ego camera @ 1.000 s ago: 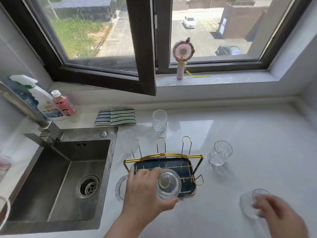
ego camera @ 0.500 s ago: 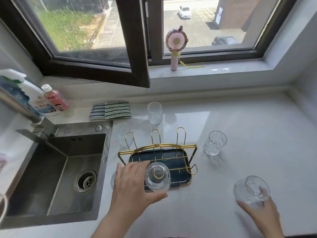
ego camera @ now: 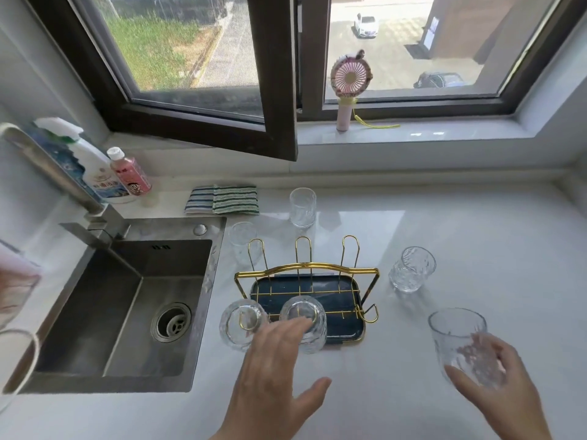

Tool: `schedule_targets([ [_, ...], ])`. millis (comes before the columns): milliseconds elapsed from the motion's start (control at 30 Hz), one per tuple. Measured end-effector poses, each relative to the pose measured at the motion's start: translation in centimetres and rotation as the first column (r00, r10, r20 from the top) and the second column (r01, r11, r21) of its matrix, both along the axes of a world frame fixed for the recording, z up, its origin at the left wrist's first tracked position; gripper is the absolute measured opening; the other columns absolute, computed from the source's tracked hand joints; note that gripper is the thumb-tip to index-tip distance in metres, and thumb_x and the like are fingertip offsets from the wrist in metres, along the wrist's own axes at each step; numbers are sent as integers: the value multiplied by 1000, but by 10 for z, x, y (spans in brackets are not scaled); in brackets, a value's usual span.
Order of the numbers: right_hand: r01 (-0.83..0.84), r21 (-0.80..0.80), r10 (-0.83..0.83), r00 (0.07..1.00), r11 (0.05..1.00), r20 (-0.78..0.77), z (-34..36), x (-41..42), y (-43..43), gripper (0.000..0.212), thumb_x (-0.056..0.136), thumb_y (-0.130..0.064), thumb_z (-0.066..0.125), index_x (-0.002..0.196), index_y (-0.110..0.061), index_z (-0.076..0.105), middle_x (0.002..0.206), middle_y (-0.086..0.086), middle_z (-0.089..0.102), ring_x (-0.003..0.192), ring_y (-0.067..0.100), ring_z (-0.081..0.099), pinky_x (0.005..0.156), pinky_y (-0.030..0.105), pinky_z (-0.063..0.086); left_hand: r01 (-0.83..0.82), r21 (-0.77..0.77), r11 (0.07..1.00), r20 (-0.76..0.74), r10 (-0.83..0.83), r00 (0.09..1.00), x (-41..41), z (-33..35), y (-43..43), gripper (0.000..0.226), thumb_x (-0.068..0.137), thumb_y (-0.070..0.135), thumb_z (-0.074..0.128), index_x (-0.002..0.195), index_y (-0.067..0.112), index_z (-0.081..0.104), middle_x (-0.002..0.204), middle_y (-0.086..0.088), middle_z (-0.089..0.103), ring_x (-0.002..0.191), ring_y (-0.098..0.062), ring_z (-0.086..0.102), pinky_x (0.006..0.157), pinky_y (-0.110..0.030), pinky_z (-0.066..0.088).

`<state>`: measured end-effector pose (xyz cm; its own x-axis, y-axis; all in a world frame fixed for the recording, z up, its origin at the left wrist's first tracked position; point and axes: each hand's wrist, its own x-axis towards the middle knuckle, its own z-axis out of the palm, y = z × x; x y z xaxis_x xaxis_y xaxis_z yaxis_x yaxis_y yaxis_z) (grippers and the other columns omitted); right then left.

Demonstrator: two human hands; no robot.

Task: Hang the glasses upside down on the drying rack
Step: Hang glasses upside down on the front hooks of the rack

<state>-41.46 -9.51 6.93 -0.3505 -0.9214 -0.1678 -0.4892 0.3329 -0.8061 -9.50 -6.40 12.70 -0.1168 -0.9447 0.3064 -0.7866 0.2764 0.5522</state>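
Observation:
A gold wire drying rack (ego camera: 306,268) on a dark blue tray stands in the middle of the white counter. Two clear glasses hang upside down on its front prongs, one at the left (ego camera: 240,322) and one in the middle (ego camera: 305,315). My left hand (ego camera: 273,373) is open just in front of the middle glass, fingers apart, holding nothing. At the lower right my right hand (ego camera: 498,392) grips an upright ribbed glass (ego camera: 460,341). Three more glasses stand on the counter: behind the rack (ego camera: 302,207), at its back left (ego camera: 243,241), and to its right (ego camera: 412,273).
A steel sink (ego camera: 127,309) with its tap (ego camera: 60,182) lies to the left. Cleaning bottles (ego camera: 95,173) and a striped cloth (ego camera: 222,200) sit at the back. A pink hand fan (ego camera: 349,87) stands on the sill under an open window frame.
My left hand has let go of the glass, which now hangs upside down on the middle front prong, and drawn back. My right hand has lifted its glass off the counter.

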Motion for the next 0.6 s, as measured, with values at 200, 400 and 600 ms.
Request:
schedule_targets([
  [200, -269, -151, 244, 955, 951, -168, 99, 27, -10, 76, 43, -34, 92, 101, -47, 44, 102, -33, 56, 80, 2, 60, 64, 0, 39, -65, 1, 998, -93, 65, 994, 7, 7, -11, 75, 74, 44, 64, 137, 29, 27, 141, 12, 35, 130, -7, 33, 106, -41, 32],
  [400, -597, -205, 466, 761, 776, -452, 131, 70, -33, 81, 48, -32, 89, 119, -28, 52, 108, -28, 49, 97, 8, 46, 82, 19, 37, -231, 26, 973, -158, 233, 960, 30, 10, -20, 81, 68, 43, 70, 136, 34, 27, 134, 16, 33, 123, -15, 41, 97, -35, 36],
  [600, -700, -8, 585, 602, 714, -544, 91, 102, -55, 78, 59, -44, 78, 129, -27, 47, 122, -5, 53, 110, 19, 43, 88, 26, 39, -341, 133, 930, -199, 362, 910, 43, -1, -15, 90, 64, 25, 82, 137, 28, 28, 136, 9, 34, 125, -14, 35, 101, -45, 36],
])
